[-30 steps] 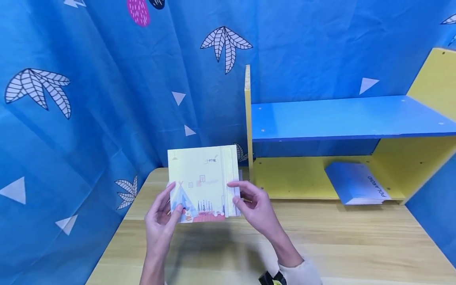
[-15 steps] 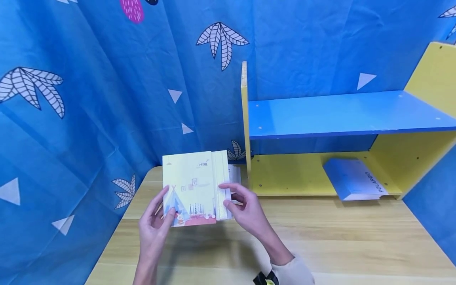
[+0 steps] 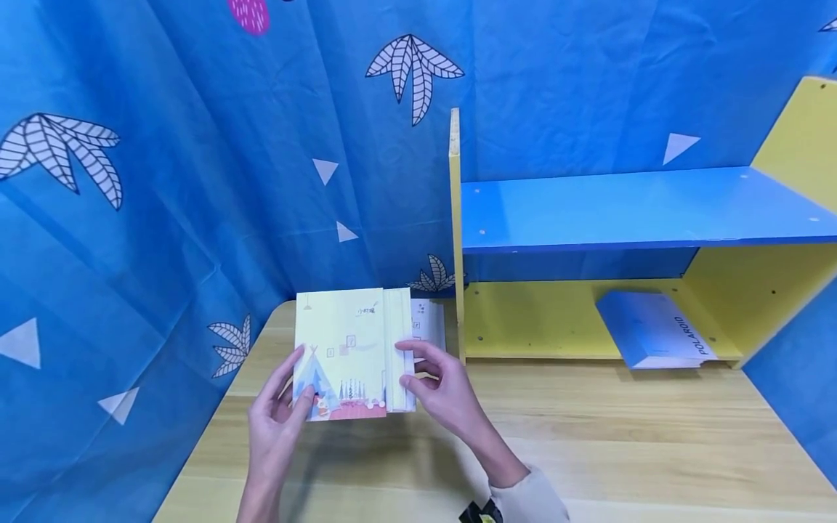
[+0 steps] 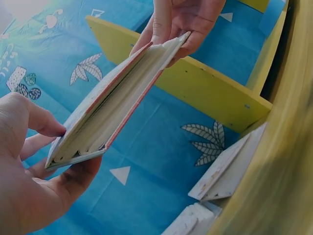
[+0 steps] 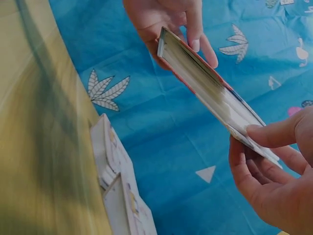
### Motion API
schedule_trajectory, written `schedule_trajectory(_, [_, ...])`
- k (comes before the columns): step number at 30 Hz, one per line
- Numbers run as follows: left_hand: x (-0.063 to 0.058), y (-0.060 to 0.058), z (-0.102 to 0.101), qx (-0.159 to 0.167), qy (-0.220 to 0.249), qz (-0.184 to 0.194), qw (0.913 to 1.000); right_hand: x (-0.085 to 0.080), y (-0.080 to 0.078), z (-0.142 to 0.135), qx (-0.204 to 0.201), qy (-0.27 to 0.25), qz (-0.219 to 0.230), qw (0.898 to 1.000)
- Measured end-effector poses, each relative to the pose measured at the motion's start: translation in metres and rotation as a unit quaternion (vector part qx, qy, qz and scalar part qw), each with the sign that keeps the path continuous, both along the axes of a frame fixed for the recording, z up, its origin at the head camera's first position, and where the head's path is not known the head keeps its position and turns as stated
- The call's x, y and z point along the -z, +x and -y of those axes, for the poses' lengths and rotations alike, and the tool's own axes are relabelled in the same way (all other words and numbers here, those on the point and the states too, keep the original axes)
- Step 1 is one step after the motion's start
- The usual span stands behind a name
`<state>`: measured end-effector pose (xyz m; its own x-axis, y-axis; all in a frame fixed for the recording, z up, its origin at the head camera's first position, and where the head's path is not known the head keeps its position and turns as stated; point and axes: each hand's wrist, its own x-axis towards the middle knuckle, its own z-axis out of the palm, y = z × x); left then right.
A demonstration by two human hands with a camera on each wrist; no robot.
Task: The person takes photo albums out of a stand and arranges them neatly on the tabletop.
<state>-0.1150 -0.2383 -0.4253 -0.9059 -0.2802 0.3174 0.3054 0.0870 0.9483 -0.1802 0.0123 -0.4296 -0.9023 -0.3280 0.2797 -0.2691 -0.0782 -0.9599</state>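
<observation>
A squarish book (image 3: 346, 356) with a cream cover, a tent drawing and small Chinese lettering is held above the table in the head view. My left hand (image 3: 275, 407) grips its lower left side, thumb on the front cover. At the opposite side, my right hand (image 3: 445, 385) pinches the pale strip (image 3: 397, 349) beside the cover's right edge. The left wrist view looks at the book's page edges (image 4: 127, 98) from below, with the covers slightly apart. In the right wrist view, the thumb lies against the pages near one corner of the book (image 5: 210, 88).
Another pale book (image 3: 428, 323) is partly hidden behind the held one, near the curtain. Both wrist views show two books (image 4: 227, 164) there. To the right stands a yellow and blue shelf (image 3: 641, 211), with a blue-white POLAROID book (image 3: 654, 330) on its lower board.
Both hands have carried the book left and slightly down. The pale strip at its right has widened beside the cover. More of the book behind now shows.
</observation>
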Motion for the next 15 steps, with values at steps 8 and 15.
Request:
schedule_trajectory(8, [0.009, 0.004, 0.007, -0.01, -0.018, 0.053, 0.9984, 0.011, -0.001, 0.007, 0.001, 0.021, 0.001, 1.0])
schedule_trajectory(15, [0.017, 0.005, 0.015, -0.026, -0.053, 0.086, 0.9945, 0.022, 0.002, 0.021, 0.015, 0.043, 0.009, 0.999])
